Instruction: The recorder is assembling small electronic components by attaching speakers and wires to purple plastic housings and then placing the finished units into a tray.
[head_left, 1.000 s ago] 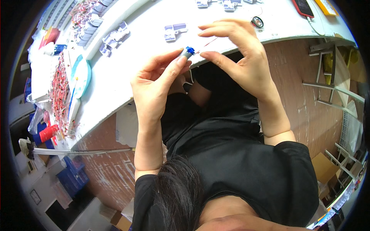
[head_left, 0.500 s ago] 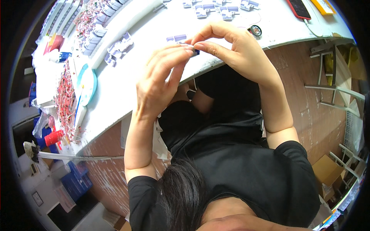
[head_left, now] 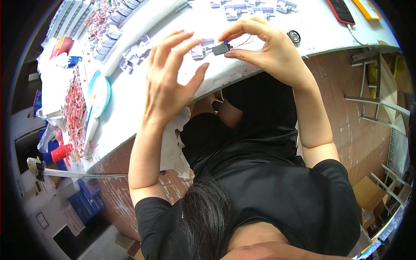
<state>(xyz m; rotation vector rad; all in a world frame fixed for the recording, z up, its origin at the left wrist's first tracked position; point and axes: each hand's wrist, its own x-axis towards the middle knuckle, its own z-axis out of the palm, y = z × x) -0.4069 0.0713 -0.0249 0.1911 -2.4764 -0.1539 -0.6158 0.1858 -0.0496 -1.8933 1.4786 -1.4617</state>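
Observation:
Between the thumb and forefinger of my right hand point(head_left: 271, 47) is a small dark grey block with thin wires point(head_left: 221, 49). It has a blue edge at the end by my fingers, and its wires trail off between them. My left hand point(head_left: 171, 80) is apart from it, fingers spread and holding nothing. Behind the block, close to both hands, lies a white and lilac plastic part point(head_left: 199, 52) on the white table. Right of my right hand rests a small round black speaker-like disc point(head_left: 294, 37).
Similar plastic parts point(head_left: 236, 12) lie at the back, others point(head_left: 135, 54) at the left. Further left are a light-blue dish point(head_left: 100, 93) and a heap of red wired pieces point(head_left: 74, 110). A phone point(head_left: 341, 11) with a white cable lies back right. The table's front edge point(head_left: 242, 74) runs below my hands.
My left hand has let go and drawn back to the left, its fingers opening. The grey block, mostly hidden before, now shows in my right hand. The view has shifted slightly.

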